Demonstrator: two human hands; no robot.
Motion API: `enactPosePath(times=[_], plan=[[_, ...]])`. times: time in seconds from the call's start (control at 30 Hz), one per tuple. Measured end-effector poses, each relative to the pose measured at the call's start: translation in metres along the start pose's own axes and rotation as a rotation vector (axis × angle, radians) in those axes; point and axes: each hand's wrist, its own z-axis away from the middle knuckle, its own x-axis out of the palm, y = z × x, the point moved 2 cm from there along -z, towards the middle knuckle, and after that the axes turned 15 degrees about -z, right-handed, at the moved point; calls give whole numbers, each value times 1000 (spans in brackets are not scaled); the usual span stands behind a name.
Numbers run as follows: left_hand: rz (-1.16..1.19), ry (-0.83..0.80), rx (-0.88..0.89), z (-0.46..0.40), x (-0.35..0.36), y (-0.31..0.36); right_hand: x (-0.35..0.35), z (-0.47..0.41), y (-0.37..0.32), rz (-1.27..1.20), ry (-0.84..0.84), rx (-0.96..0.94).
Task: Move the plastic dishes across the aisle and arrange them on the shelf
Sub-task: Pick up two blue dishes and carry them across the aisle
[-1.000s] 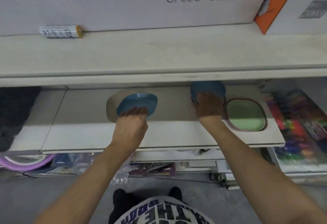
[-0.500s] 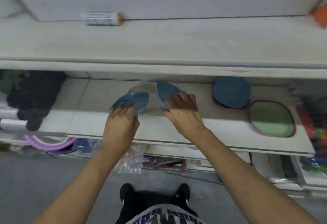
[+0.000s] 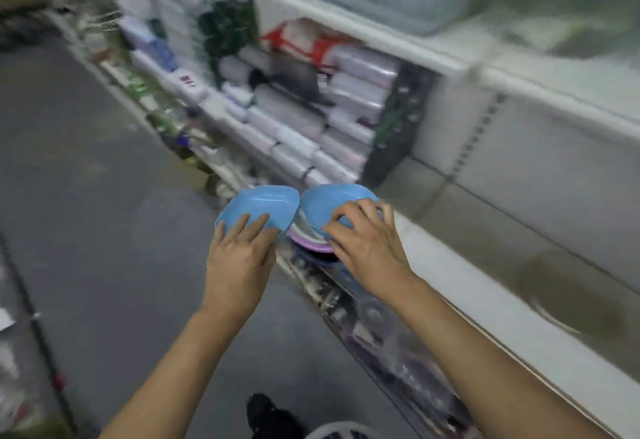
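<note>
Each of my hands carries one blue plastic dish in front of me, over the aisle floor. My left hand (image 3: 239,258) holds the left blue dish (image 3: 263,206) by its near rim, fingers lying over the edge. My right hand (image 3: 367,244) grips the right blue dish (image 3: 329,204), fingers curled over its rim. The two dishes nearly touch. Just below them a stack of purple and white dishes (image 3: 308,239) sits on a low shelf. The whole view is blurred by motion.
A long white shelf unit (image 3: 519,175) runs along my right, with a bare shelf board near my right arm and stacked wrapped packs (image 3: 311,116) further down. The grey aisle floor (image 3: 86,196) spreads to the left. Cluttered packets lie on the bottom shelf.
I have lifted both blue dishes off the shelf board and turned left, away from it. The view now looks down the aisle instead of at the shelf.
</note>
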Motion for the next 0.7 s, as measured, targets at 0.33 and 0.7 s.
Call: enactPosePath(times=[0.33,0.7], plan=[[-204,-21,-357,16,-29,-340,201,-274,-204,-375,-84,-259],[-318,-104,-773,-10,12,-594,417,-503,-309,-639,-250,-452]])
